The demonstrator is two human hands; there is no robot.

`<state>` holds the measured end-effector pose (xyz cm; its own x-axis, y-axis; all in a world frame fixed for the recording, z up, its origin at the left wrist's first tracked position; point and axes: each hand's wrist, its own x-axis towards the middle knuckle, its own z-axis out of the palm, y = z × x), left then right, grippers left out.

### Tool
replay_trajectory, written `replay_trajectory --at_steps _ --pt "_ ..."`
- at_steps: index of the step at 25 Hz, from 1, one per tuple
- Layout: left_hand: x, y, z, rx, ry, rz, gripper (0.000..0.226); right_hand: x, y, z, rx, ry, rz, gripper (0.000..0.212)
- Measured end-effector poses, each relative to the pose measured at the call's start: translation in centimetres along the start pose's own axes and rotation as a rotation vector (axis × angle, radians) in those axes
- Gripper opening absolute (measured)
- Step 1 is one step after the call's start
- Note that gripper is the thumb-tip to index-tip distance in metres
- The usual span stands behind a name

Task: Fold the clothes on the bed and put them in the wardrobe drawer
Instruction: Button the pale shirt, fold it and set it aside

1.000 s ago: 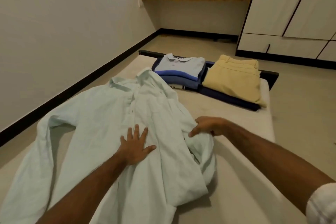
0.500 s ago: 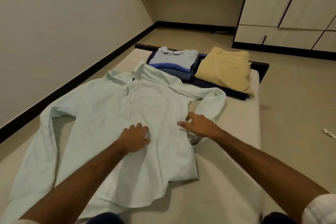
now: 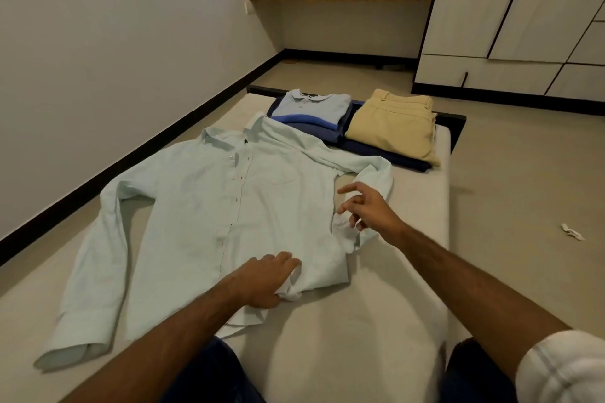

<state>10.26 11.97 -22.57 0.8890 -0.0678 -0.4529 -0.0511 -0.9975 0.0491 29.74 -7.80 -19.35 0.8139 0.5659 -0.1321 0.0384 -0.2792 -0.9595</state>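
**Shirt laid flat for folding on the bed**

Our left hand [image 3: 266,280] pinches the hem of the pale shirt [image 3: 203,213], fingers curled into the cloth, likely to keep the front flat. Our right hand [image 3: 366,209] hovers with fingers loosely spread, gripping nothing, just above the right cuff [image 3: 343,229] doubled back beside the body. The shirt lies face up, buttoned, across the mattress [image 3: 360,321]. Beyond its collar sit a folded polo stack [image 3: 314,108] and folded tan trousers [image 3: 393,121]. The wardrobe drawer [image 3: 484,73] stands closed, well apart across the floor.

A pale mint shirt [image 3: 209,222] lies spread buttoned-up on the bed [image 3: 376,321].
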Motion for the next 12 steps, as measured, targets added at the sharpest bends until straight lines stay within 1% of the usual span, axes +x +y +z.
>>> replay_trajectory --at_steps 1,2,3,4,5,6,7,8,9,10,11,12 --pt "-0.3 0.0 0.0 0.028 0.080 0.021 0.061 -0.2 0.7 -0.5 -0.195 -0.101 0.018 0.039" --pt "-0.6 0.0 -0.1 0.036 0.140 0.025 0.045 -0.6 1.9 -0.8 -0.474 -0.226 0.009 0.049" --pt "-0.9 -0.2 -0.4 0.039 0.188 0.017 0.034 -0.9 3.7 -0.6 -0.769 -0.347 -0.025 0.062" --pt "-1.0 -0.3 -0.6 0.033 0.215 -0.004 0.026 -1.2 5.2 -0.2 -1.013 -0.428 -0.069 0.076" --pt "-1.2 -0.5 -0.9 0.007 0.226 -0.027 0.022 -1.1 6.5 0.3 -1.116 -0.437 -0.103 0.081" --pt "-1.4 -0.6 -1.0 -0.023 0.227 -0.043 0.021 -1.0 6.8 0.8 -1.081 -0.403 -0.127 0.076" --pt "-1.5 -0.6 -1.0 -0.044 0.228 -0.049 0.021 -1.0 6.2 1.2 -0.997 -0.362 -0.158 0.064" --pt "-1.6 -0.6 -1.1 -0.060 0.236 -0.050 0.022 -0.9 5.3 1.3 -0.972 -0.345 -0.205 0.051" --pt "-1.7 -0.6 -1.2 -0.081 0.253 -0.050 0.022 -0.6 4.3 0.9 -1.003 -0.369 -0.228 0.042" --pt "-1.8 -0.7 -1.2 -0.115 0.287 -0.049 0.021 -0.3 3.3 0.0 -1.143 -0.406 -0.237 0.037" --pt "-1.9 -0.8 -1.4 -0.157 0.335 -0.054 0.019 -0.2 1.9 -1.4 -1.355 -0.404 -0.226 0.034" --pt "-1.9 -1.1 -1.5 -0.203 0.394 -0.063 0.017 -0.1 0.7 -3.1 -1.601 -0.343 -0.171 0.032"
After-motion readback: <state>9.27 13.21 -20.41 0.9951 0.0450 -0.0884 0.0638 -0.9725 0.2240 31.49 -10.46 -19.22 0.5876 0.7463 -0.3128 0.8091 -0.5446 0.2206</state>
